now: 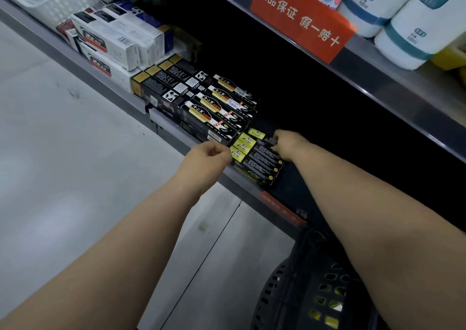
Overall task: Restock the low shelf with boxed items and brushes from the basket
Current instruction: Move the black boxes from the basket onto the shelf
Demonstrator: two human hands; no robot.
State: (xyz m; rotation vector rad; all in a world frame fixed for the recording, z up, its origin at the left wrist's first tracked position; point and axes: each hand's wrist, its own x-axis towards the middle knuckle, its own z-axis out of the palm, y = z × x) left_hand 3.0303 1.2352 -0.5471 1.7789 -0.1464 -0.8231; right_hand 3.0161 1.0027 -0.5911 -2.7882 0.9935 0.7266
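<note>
Fingers of left hand (208,154) and right hand (287,142) in pinch on yellow-black boxes (263,159)

Basket (297,287) runs off the bottom edge (arm (378,216) covers part); low shelf's (106,82) back lost in dark

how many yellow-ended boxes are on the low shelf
3 yellow-ended boxes show, side by side at the low shelf edge: nearest, middle, farthest, between the left hand and right hand. More may lie underneath.
</note>
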